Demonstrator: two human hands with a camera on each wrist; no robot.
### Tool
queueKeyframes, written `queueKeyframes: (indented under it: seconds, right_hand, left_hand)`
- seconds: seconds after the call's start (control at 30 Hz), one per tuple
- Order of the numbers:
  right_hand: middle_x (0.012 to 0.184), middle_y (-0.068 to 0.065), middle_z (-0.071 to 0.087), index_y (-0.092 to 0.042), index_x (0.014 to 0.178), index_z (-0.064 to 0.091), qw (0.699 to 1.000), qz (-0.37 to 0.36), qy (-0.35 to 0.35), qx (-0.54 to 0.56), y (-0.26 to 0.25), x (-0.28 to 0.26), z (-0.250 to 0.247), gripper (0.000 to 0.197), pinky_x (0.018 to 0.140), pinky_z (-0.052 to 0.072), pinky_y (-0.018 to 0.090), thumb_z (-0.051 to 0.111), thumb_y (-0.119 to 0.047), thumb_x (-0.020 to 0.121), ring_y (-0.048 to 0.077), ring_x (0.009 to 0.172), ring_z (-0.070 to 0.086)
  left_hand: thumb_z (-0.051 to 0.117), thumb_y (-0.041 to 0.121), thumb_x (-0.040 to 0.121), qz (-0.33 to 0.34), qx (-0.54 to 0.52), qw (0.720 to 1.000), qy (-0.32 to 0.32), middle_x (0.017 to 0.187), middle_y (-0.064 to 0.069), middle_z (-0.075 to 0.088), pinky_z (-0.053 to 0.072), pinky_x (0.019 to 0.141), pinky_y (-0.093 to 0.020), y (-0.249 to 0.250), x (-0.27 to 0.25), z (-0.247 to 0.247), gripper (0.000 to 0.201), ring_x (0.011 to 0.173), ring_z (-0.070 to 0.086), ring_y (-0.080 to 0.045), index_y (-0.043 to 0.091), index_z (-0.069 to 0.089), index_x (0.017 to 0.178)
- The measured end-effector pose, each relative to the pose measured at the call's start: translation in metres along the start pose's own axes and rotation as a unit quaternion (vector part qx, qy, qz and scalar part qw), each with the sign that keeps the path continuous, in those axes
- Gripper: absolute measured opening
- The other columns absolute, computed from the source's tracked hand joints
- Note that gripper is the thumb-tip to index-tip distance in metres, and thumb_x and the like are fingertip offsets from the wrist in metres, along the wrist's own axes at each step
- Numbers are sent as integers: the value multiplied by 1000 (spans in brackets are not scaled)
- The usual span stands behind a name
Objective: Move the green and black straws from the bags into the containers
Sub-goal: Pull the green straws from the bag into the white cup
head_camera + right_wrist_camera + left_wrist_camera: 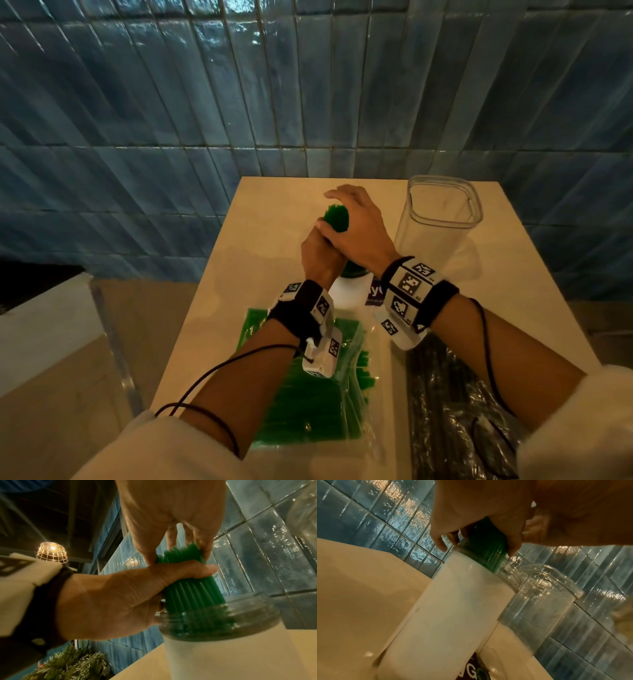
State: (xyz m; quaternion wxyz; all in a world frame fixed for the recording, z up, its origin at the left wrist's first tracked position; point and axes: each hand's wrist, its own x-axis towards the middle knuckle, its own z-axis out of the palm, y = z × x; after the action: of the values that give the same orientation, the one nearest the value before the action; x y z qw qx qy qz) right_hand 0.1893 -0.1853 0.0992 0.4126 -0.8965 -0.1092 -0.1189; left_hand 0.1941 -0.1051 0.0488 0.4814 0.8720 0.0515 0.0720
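We see both hands gathered around one bundle of green straws (336,221) that stands upright in the mouth of a round jar with a white label (223,649). The left hand (320,255) wraps its fingers and thumb around the middle of the bundle, just above the jar's clear rim. The right hand (359,226) comes down from above, thumb on one side and fingers (202,543) on the other, pinching the bundle's top end. In the right wrist view the lower ends of the straws already sit inside the jar's clear neck.

Taking the labelled jar as our landmark: just to its right stands an empty clear square container (442,219), open at the top, close beside the jar though we cannot tell if they touch. In front of the jar, nearer to us, lies a clear bag of green straws (308,411), flat on the cream table (219,308), under the left forearm. To the right of that bag, also nearer us than the jar, lies a crinkled bag of black straws (445,404) under the right forearm. Behind the jar rises a blue tiled wall (239,102).
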Motion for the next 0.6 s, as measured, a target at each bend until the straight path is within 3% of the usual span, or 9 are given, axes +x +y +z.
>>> queueKeyframes:
  seconds: [0.07,0.2,0.3,0.4,0.47,0.53,0.6]
  right_hand:
    - [142,3,38,-23,132,47,1000,2,-6,-14,1,1,0,52,104,30,25,65,-33,84,18,129,38]
    - [152,5,27,-26,139,39,992,48,-91,-67,8,1,-1,63,110,25,35,63,-45,84,23,137,29]
    - [155,1,21,-31,142,34,994,25,-85,-64,2,-2,-16,67,113,17,36,61,-50,83,20,142,17]
    - [154,-5,24,-31,141,36,998,-5,-43,-41,-10,-19,-41,62,107,11,26,57,-50,86,12,141,18]
    - [147,-7,35,-28,136,44,999,-25,-4,-19,-12,-42,-57,51,107,15,20,56,-44,88,6,136,26]
    - [132,-6,51,-24,124,55,999,-25,41,26,-5,-70,-67,36,104,29,15,58,-35,89,5,124,43]
    - [113,-3,59,-19,109,59,995,22,62,71,10,-99,-67,19,88,43,10,59,-25,90,6,103,56]
  left_hand:
    - [63,20,86,7,-27,1000,10,116,-14,63,49,90,-36,1,2,0,44,106,60,-29,7,49,125]
    - [70,25,79,-21,-10,997,-73,120,-12,59,47,93,-48,-8,4,3,58,111,56,-30,9,43,128]
    - [80,52,54,-50,-35,994,-88,136,-10,46,44,99,-49,-14,4,-4,109,123,48,-27,17,24,140]
    - [85,55,49,-48,7,994,-99,152,-14,22,32,109,-50,-10,-10,-24,137,136,30,-30,19,-3,147]
    - [82,58,51,-27,38,997,-58,154,-12,16,29,111,-47,-12,-27,-43,136,137,26,-28,18,-5,147]
    - [79,56,59,-31,28,999,-22,148,-9,21,30,110,-45,-18,-54,-57,120,135,28,-28,17,5,145]
    - [74,56,67,-43,58,996,-42,132,-3,29,37,105,-43,-27,-89,-57,96,126,36,-26,17,19,135]
